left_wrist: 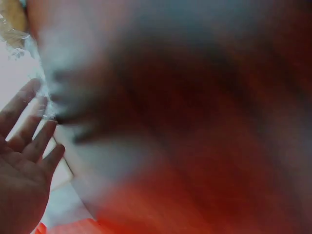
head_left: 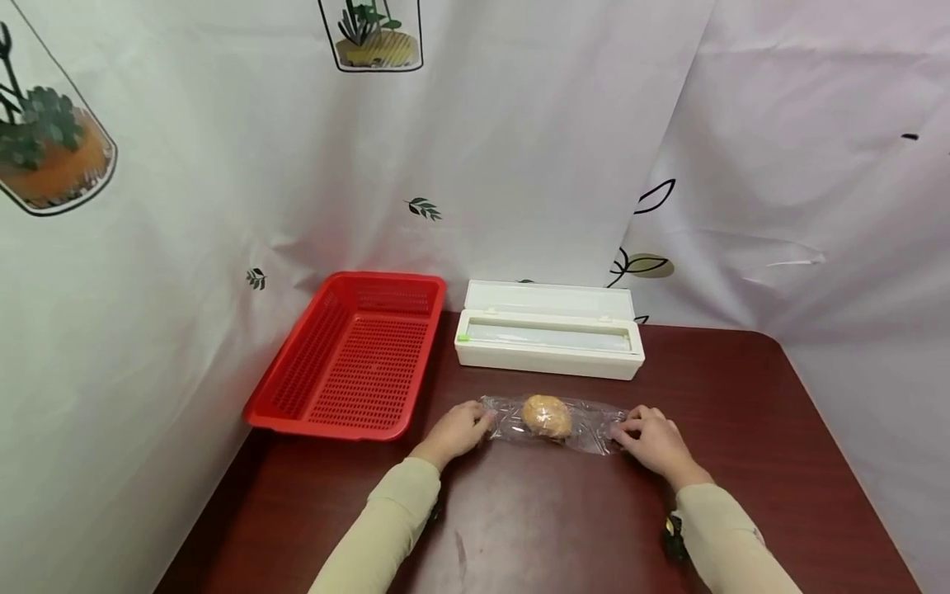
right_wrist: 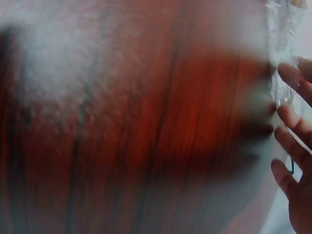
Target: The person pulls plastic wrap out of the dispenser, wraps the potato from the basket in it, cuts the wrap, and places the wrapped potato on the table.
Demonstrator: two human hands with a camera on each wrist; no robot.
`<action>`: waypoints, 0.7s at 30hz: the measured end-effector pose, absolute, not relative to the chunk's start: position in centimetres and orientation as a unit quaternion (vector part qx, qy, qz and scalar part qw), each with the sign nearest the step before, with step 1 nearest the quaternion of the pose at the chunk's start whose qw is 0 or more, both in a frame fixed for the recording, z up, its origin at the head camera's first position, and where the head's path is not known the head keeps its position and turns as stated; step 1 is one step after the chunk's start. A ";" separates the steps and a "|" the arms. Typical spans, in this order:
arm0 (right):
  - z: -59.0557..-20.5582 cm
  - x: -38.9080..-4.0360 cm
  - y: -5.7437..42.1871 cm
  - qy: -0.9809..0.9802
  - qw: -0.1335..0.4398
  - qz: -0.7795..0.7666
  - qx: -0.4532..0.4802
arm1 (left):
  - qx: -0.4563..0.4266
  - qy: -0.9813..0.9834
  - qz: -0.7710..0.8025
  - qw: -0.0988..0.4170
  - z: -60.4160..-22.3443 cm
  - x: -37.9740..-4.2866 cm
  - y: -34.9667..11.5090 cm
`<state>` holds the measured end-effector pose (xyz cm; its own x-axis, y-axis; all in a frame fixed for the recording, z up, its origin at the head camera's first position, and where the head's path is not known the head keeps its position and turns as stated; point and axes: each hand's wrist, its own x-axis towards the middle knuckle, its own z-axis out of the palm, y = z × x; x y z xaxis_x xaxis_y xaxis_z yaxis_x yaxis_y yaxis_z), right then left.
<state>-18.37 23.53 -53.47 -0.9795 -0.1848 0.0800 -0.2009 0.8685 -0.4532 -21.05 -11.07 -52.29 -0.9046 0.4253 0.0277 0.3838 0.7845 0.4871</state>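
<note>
A round golden-brown bun (head_left: pixel 547 416) lies wrapped in a strip of clear plastic wrap (head_left: pixel 591 425) on the table. My left hand (head_left: pixel 458 430) holds the left end of the wrap at its fingertips. In the left wrist view the fingers (left_wrist: pixel 30 127) reach fairly straight to the film, and the thumb is hidden. At the opposite end my right hand (head_left: pixel 655 440) pinches the film between thumb and fingers. The right wrist view shows its fingertips (right_wrist: pixel 287 114) against the crinkled film (right_wrist: pixel 280 29).
A red plastic basket (head_left: pixel 434 330) with a slotted bottom stands at the back left. Behind the bun is a white wrap dispenser box (head_left: pixel 549 365), its lid raised and film inside. The dark red-brown table (head_left: pixel 549 520) meets a patterned white curtain (head_left: pixel 519 165).
</note>
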 end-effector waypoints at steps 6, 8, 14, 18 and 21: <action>-53.2 -18.7 22.7 -0.970 -0.008 0.241 0.042 | 0.253 0.960 0.115 0.005 -52.2 -21.6 -10.3; -53.3 -18.7 22.6 -0.969 -0.013 0.243 0.041 | 0.257 0.962 0.092 -0.001 -52.3 -21.6 -10.2; -52.8 -18.3 22.0 -0.984 -0.022 0.166 0.062 | 0.256 0.963 0.084 -0.015 -52.6 -21.6 -9.8; -51.2 -18.0 21.8 -0.983 -0.047 0.174 0.042 | 0.244 0.959 0.128 -0.067 -52.6 -21.7 -9.6; -50.0 -18.0 22.3 -0.969 -0.037 0.245 0.014 | 0.200 0.952 0.214 -0.092 -51.9 -21.5 -9.4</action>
<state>-18.00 22.30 -50.00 -0.9969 -0.0447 -0.0642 -0.0088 0.8796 -0.4756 -21.47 -9.38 -51.90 -0.9028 0.3420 0.2609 0.4207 0.8284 0.3697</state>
